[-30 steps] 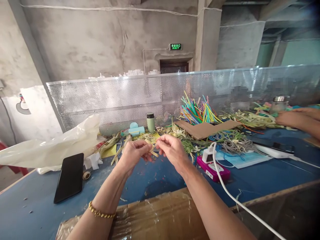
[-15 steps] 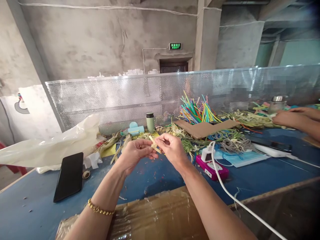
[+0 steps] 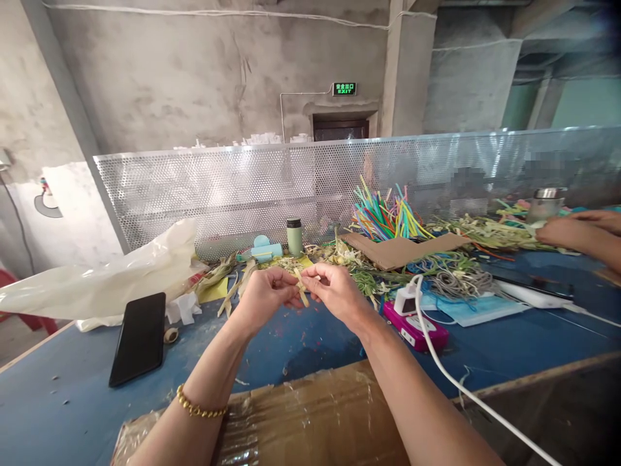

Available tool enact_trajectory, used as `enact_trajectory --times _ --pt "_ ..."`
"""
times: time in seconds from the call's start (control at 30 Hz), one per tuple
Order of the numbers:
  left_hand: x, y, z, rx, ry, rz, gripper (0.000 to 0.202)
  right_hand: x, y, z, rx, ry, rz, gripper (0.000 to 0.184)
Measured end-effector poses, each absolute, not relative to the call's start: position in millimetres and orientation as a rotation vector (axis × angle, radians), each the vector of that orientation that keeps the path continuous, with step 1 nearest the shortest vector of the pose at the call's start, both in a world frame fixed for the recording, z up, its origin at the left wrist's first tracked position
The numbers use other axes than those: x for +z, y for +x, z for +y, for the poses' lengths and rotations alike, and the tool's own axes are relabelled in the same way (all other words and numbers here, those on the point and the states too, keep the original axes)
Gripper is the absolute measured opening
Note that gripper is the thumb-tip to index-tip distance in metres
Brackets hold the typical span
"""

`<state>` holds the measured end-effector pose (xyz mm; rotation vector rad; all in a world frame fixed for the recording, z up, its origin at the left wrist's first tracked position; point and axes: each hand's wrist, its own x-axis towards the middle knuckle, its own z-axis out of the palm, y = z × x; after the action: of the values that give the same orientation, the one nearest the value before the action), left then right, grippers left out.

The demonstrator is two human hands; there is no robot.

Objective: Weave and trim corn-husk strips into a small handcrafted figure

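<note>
Between my two hands is a small piece of pale yellow, straw-like strip (image 3: 303,291), folded or crossed over itself. My left hand (image 3: 272,292) pinches it from the left, fingers curled. From the other side my right hand (image 3: 328,285) grips it between thumb and forefinger. Both hands are above the blue table, and the fingers hide part of the strip. Behind them lie dried husk strips (image 3: 286,262) in a loose heap. A green bottle with a black lid (image 3: 294,238) stands just beyond.
A black phone (image 3: 140,338) and plastic sheeting (image 3: 116,278) lie left. Right are a magenta box (image 3: 422,329) with a white charger and cable, tangled cords (image 3: 451,278), cardboard (image 3: 402,251) and colourful pipe-like stems (image 3: 383,213). Another person's hands (image 3: 572,230) work at far right. Taped cardboard (image 3: 310,421) sits in front.
The pale strip has turned to a steeper angle between my fingers. My hands stay close together in almost the same place, and the view has shifted slightly.
</note>
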<state>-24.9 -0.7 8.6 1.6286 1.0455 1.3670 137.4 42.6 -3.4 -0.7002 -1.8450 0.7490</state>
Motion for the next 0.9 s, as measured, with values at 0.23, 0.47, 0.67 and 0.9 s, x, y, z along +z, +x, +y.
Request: enact_trajectory --times 0.23,0.47,0.67,0.9 --pt "9.9 -29.6 -2.1 1.298 1.759 1.054 0.011 -0.5 136.6 38.4 0.676 -0.691 -1.846 0.013" --pt "13.8 -32.3 -8.7 1.215 1.67 1.043 0.03 -0.8 135.7 37.1 0.856 -0.667 -1.746 0.015" --pt "14.8 -34.7 -9.4 1.119 1.706 0.975 0.052 1.5 135.7 34.2 0.784 -0.637 -1.714 0.015" --pt "14.6 -33.1 -6.5 1.174 1.679 1.079 0.046 2.3 135.3 34.7 0.765 -0.655 -1.704 0.016"
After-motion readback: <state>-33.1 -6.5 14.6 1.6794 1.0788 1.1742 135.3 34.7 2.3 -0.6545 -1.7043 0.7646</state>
